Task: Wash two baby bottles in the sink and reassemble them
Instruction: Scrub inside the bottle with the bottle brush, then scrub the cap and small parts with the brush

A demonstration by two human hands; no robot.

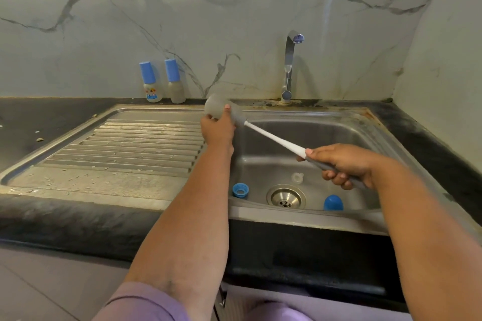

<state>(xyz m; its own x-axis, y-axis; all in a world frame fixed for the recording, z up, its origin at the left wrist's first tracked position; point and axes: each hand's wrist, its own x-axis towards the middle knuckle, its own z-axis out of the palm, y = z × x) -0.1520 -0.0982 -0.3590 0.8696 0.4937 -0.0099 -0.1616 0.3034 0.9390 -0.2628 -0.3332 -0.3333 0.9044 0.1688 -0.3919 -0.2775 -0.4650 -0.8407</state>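
My left hand grips a clear bottle body, held on its side above the sink's left rim. My right hand holds the handle of a white and grey bottle brush, whose head is inside the bottle's mouth. In the sink basin lie a blue screw ring, a clear teat and a blue cap. Two capped bottles stand against the wall: one with a printed label, one plain.
A chrome tap rises behind the basin; no water runs from it. The drain sits at the basin's front. A ribbed steel draining board lies to the left, with dark counter around it.
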